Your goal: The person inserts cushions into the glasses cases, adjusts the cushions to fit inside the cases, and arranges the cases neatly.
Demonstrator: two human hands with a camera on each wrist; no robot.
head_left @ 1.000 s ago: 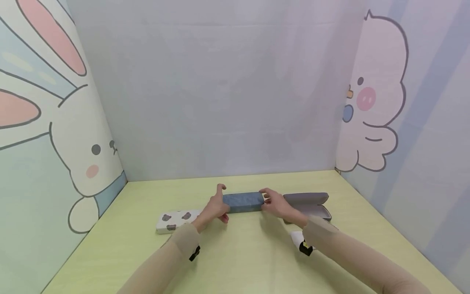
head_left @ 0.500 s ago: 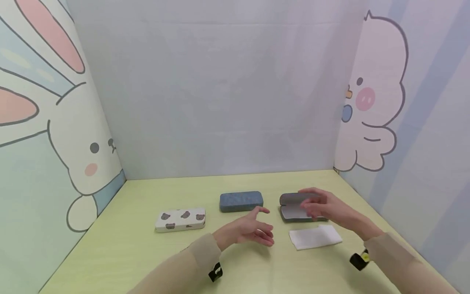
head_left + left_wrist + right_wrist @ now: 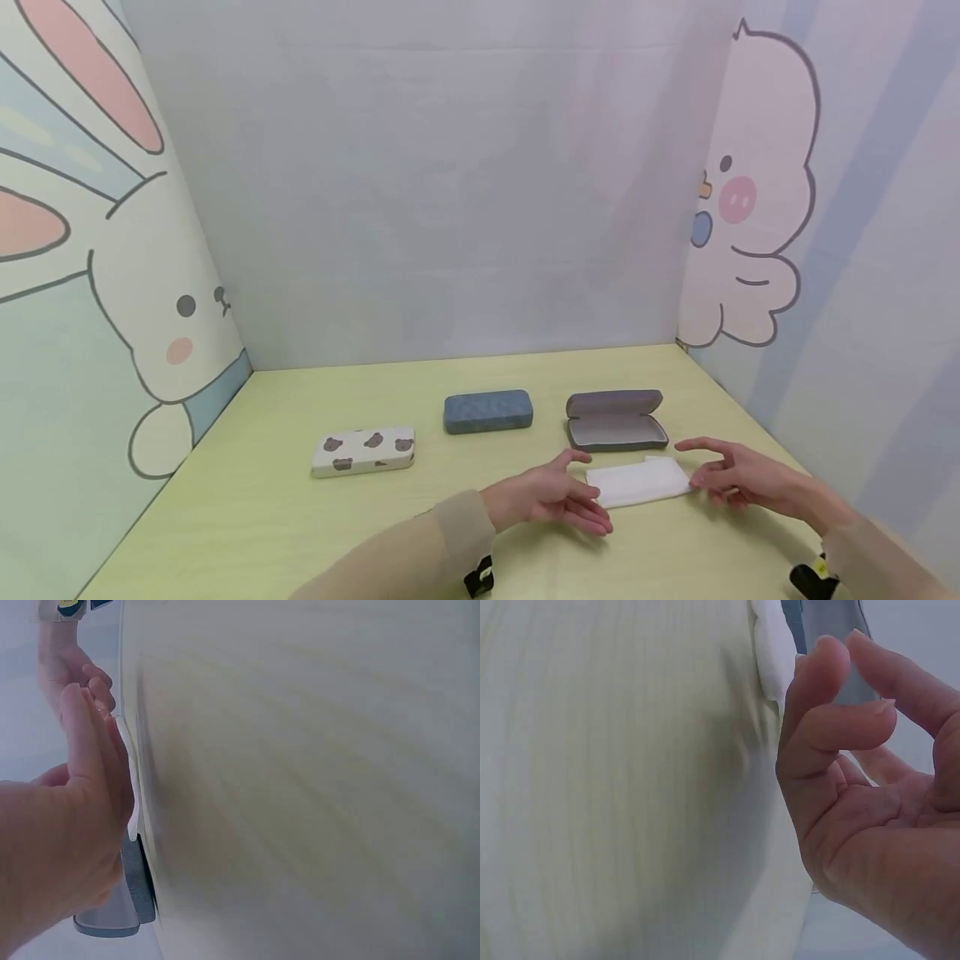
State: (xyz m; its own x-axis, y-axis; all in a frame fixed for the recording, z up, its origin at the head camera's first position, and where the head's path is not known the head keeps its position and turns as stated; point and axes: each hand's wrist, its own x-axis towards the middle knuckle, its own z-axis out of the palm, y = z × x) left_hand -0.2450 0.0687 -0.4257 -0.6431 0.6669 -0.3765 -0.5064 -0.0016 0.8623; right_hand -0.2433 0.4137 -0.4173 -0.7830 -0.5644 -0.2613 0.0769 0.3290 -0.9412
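Note:
A folded white cloth (image 3: 637, 482) lies flat on the table between my two hands. At its left end is my left hand (image 3: 555, 495), thumb up and fingers extended, overlapping the cloth's edge in the head view. Close to its right end is my right hand (image 3: 757, 478), with loosely bent fingers and nothing between them in the right wrist view. Whether either hand touches the cloth I cannot tell. Just behind the cloth stands a grey glasses case (image 3: 617, 432) with its lid raised, pale lining showing.
A blue glasses case (image 3: 487, 412), lid down, lies left of the grey one. Farther left and nearer is a white case with bear prints (image 3: 364, 452). A grey curtain (image 3: 450, 200) rises behind the yellow table (image 3: 300, 533), with printed panels at both sides.
My hands have left the blue case, which stays on the table. Both have moved right and nearer, and now flank the white cloth. The right hand has passed the grey case.

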